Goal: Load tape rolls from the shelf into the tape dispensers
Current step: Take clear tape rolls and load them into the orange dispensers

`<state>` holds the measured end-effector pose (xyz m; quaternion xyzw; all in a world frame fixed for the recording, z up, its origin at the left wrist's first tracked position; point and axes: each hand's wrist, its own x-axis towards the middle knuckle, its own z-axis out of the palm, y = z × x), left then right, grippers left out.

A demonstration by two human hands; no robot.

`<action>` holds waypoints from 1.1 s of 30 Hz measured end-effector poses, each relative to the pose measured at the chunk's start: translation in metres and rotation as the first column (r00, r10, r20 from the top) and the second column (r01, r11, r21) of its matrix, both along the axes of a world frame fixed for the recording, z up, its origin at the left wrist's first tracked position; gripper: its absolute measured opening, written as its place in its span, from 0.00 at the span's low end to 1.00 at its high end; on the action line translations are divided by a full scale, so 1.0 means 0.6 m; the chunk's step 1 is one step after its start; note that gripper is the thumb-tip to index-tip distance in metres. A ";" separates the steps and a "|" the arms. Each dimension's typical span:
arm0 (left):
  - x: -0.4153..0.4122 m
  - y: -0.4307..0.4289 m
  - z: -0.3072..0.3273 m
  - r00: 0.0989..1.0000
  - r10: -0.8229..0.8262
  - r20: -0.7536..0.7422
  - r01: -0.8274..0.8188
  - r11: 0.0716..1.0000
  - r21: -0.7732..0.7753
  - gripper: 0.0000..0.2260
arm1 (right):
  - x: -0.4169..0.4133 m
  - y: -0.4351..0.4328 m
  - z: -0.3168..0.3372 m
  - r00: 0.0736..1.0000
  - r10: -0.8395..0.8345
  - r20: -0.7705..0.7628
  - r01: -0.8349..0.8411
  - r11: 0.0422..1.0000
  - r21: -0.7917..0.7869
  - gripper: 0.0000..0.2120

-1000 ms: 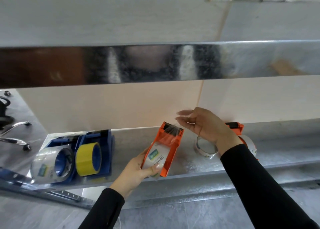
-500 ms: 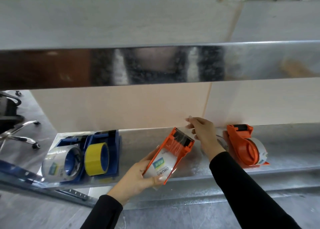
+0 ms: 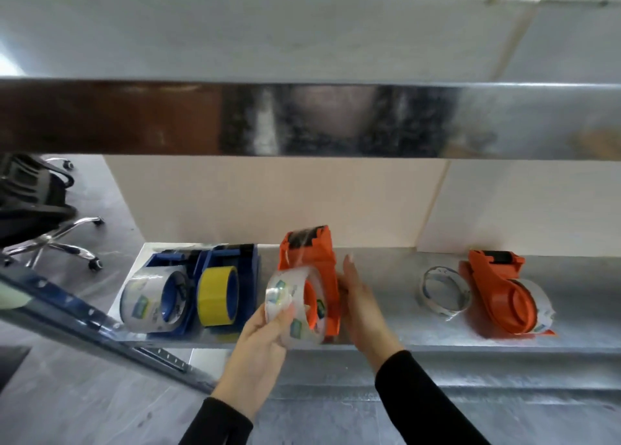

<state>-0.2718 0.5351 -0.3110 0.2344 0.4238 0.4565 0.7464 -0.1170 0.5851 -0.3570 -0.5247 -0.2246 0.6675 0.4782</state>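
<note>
1. My left hand (image 3: 262, 340) extends up from bottom centre, sleeved to the wrist, with thumb and fingers curled round the clear tape roll (image 3: 289, 296).
2. My right hand (image 3: 361, 307) extends from the lower right, fingers straight and together, flat against the orange dispenser (image 3: 319, 259).
3. Both forearms angle inward.

Glossy orange plastic dispenser (image 3: 321, 276) holds shiny clear tape (image 3: 289, 305) on a mottled metal shelf (image 3: 386, 333).

Blurred label (image 3: 296, 327) on tape roll (image 3: 286, 290)
</note>
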 end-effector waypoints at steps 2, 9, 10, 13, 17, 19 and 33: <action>-0.004 0.009 0.004 0.998 0.042 -0.037 -0.043 0.999 -0.008 0.19 | -0.027 -0.008 -0.002 0.997 0.054 0.051 -0.053 0.998 -0.019 0.28; -0.016 0.043 0.005 0.989 0.034 -0.143 -0.043 0.997 -0.056 0.19 | -0.054 0.004 -0.009 0.963 0.153 0.220 -0.116 0.978 -0.172 0.15; -0.014 0.049 0.004 0.989 0.019 -0.150 -0.029 0.997 -0.066 0.19 | -0.053 0.006 -0.005 0.965 0.140 0.223 -0.097 0.976 -0.194 0.15; -0.006 0.067 0.003 0.982 -0.030 -0.185 0.017 0.997 -0.069 0.14 | -0.052 0.022 0.000 0.953 0.151 0.263 -0.080 0.962 -0.262 0.13; 0.000 0.091 0.002 0.973 -0.043 -0.227 0.025 0.996 -0.082 0.07 | -0.046 0.046 -0.001 0.784 0.358 0.508 -0.188 0.916 -0.355 0.19; 0.001 0.097 0.000 0.972 -0.040 -0.231 0.019 0.995 -0.095 0.08 | -0.040 0.048 0.011 0.646 0.473 0.599 -0.261 0.874 -0.409 0.21; 0.046 0.057 0.023 0.590 0.287 -0.754 -0.035 0.943 0.332 0.38 | 0.078 -0.011 0.026 0.345 0.003 0.939 -0.165 0.985 0.057 0.13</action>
